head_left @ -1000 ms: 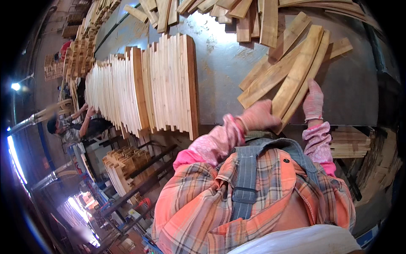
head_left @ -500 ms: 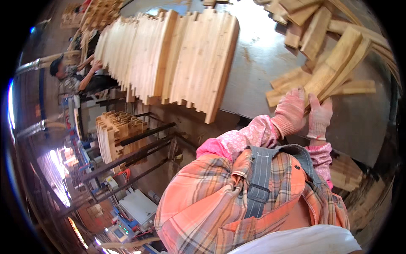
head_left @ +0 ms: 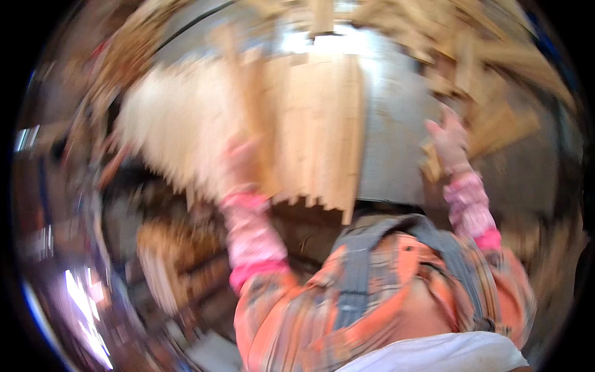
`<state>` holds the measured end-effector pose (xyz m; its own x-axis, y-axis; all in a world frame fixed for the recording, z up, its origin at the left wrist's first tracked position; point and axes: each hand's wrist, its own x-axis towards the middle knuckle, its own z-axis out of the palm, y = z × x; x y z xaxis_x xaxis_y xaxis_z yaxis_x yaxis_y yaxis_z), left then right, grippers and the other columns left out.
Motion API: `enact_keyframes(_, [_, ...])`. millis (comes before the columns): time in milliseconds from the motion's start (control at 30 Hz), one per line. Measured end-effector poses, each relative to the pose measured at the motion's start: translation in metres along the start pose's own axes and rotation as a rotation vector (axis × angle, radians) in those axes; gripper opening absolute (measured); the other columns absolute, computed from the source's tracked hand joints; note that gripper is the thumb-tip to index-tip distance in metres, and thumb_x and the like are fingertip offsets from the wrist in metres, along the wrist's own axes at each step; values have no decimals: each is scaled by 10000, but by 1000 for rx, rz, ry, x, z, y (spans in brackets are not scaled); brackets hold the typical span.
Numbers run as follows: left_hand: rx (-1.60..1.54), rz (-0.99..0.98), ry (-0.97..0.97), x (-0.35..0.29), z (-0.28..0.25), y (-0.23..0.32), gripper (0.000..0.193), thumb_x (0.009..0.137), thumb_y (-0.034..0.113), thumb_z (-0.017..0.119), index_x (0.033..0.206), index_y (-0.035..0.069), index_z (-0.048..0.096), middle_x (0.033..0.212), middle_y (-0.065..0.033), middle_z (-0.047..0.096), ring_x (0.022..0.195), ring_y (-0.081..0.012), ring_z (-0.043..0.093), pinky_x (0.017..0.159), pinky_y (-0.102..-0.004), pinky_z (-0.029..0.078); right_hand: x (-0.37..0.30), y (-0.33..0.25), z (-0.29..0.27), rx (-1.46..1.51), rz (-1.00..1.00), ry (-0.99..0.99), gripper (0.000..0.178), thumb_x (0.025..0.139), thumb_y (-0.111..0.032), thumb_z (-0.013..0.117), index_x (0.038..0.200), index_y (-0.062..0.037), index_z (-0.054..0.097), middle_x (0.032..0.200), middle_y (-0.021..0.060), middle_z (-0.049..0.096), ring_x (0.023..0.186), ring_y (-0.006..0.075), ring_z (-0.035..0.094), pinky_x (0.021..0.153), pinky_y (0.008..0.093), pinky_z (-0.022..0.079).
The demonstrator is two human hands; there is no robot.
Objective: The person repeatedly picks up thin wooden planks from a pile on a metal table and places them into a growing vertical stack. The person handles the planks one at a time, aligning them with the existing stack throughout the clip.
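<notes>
My left hand (head_left: 240,162), gloved in pink and smeared by motion, is at the row of pale wooden strips (head_left: 316,124) on the metal table. A tilted, blurred wooden strip (head_left: 240,93) runs up from this hand past the row's far edge, and the fingers appear closed on its near end. My right hand (head_left: 450,139), also gloved, is over the table's right side with thumb and fingers apart, holding nothing. It is beside a few loose wooden pieces (head_left: 505,130); blur hides whether it touches them.
A heap of loose wooden pieces (head_left: 427,28) covers the table's far right. Bare metal table top (head_left: 393,142) shows between the row and my right hand. Below at left is a blurred stack of wood (head_left: 164,260). Part of another person's arm (head_left: 113,166) shows beyond the row's left end.
Both hands were together at the right on two wooden strips. My left hand has swung left to the row with a strip; my right hand has let go and opened. The view has turned and blurred.
</notes>
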<state>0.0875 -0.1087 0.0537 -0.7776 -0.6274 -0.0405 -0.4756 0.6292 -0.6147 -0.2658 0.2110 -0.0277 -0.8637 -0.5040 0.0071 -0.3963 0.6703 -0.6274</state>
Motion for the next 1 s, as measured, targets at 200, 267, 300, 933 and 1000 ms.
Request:
enact_keyframes(200, [-438, -93, -245, -67, 230, -150, 195, 902, 117, 583, 995, -10, 699, 942, -193, 707, 904, -317, 666, 811, -418, 538, 2, 73, -50, -74, 778, 4, 918, 803, -448, 829, 1453, 85, 460, 1449, 289, 550, 1371, 396, 531, 1149, 437, 416])
enact_keyframes(267, [-192, -11, -704, -30, 211, -157, 350, 903, 155, 549, 1164, -22, 702, 1047, -284, 708, 1046, -423, 665, 898, -440, 534, 5, 95, -39, 39, 941, 36, 1025, 775, -468, 852, 1499, 82, 380, 1490, 264, 522, 1389, 381, 518, 1162, 424, 411])
enact_keyframes(300, [-321, -147, -511, -5, 189, -136, 380, 903, 157, 565, 1219, -21, 680, 1094, -279, 703, 1076, -417, 661, 925, -430, 530, 3, 103, -30, -64, 1019, 140, 1047, 755, -442, 866, 1503, 90, 361, 1475, 280, 527, 1375, 386, 530, 1145, 423, 431])
enact_keyframes(933, [-906, 564, -206, 85, -191, 445, 849, 779, 400, 824, 1424, -13, 459, 1323, -211, 582, 1216, -370, 592, 1013, -466, 505, 98, 200, -100, -146, 1108, 344, 1038, 717, -327, 881, 1478, 67, 297, 1454, 269, 530, 1341, 379, 561, 1120, 397, 475])
enact_keyframes(1000, [-1027, 482, -282, 96, -182, 457, 833, 745, 341, 822, 1414, -7, 469, 1293, -213, 588, 1187, -394, 598, 1005, -472, 506, 94, 210, -111, -56, 1116, 303, 1014, 690, -298, 885, 1448, 68, 319, 1424, 271, 550, 1317, 378, 580, 1102, 397, 489])
